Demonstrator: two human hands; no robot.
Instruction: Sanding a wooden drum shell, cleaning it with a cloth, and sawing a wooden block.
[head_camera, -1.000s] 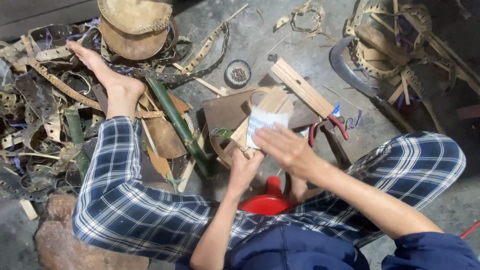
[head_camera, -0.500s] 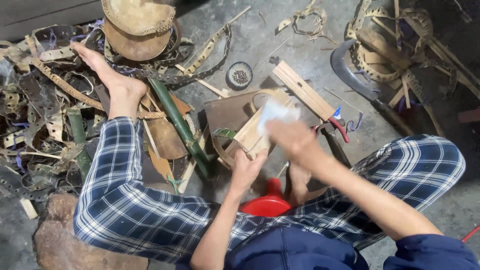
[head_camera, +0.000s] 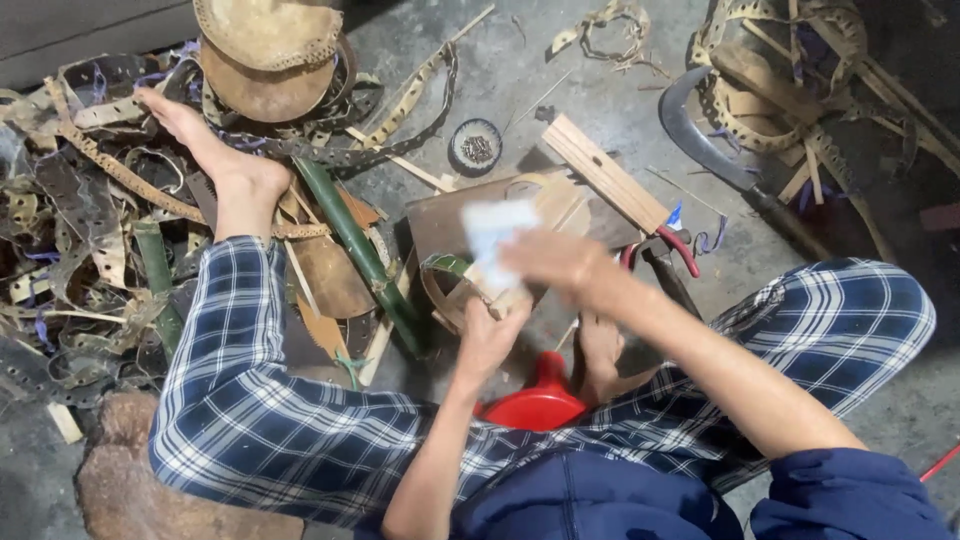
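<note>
At 11 o'clock a pile of cut bamboo strips (head_camera: 90, 230) covers the floor; a curved sickle (head_camera: 700, 140) lies at 1 o'clock. At centre the left hand (head_camera: 490, 335) has its fingers clamped on a small bamboo block (head_camera: 490, 295). The right hand (head_camera: 560, 262), blurred, has its fingers closed on a pale sheet (head_camera: 490, 232), likely sandpaper, just above the block. This looks like a sanding step, which calls for a steady grip.

There are two hands: the left hand (head_camera: 490, 335) and the right hand (head_camera: 560, 262). Two bare feet show, one foot (head_camera: 215, 155) stretched out, the other foot (head_camera: 600, 350) tucked in. I count one sickle (head_camera: 700, 145), one small round tin (head_camera: 476, 146), one red stool (head_camera: 535, 405), and perhaps two green bamboo stalks (head_camera: 360, 250).
</note>
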